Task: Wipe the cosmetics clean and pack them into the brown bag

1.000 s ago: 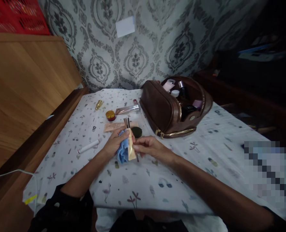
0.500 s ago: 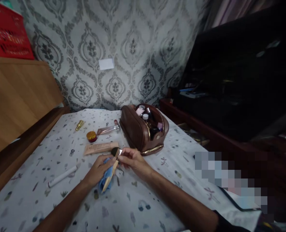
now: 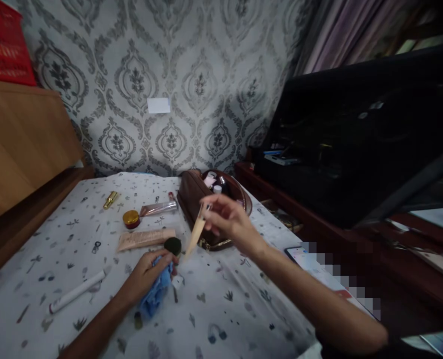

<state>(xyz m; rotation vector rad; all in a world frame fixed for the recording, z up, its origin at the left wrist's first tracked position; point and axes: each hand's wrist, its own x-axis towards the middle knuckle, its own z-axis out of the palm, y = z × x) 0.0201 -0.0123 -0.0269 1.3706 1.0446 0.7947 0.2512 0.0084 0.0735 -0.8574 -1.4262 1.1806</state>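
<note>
My right hand (image 3: 227,219) is raised above the bed and pinches the top end of a slim beige tube (image 3: 196,234), which hangs tilted in front of the open brown toiletry bag (image 3: 191,199). My left hand (image 3: 146,273) rests on the printed sheet (image 3: 225,309) and is closed on a crumpled blue cloth (image 3: 156,294). Just beyond the left hand lie a round dark jar (image 3: 172,245) and a flat peach tube (image 3: 144,239).
Further left on the sheet lie a white pen-like stick (image 3: 75,291), a gold-lidded jar (image 3: 130,218), a pink gloss tube (image 3: 157,208) and a gold lipstick (image 3: 110,200). A phone (image 3: 300,255) sits at the bed's right edge. Wooden headboard (image 3: 23,144) left, dark cabinet (image 3: 356,149) right.
My right hand has lifted the beige tube away from the cloth, up and toward the brown bag. The left hand stays down with the blue cloth. The camera has tilted up and right.
</note>
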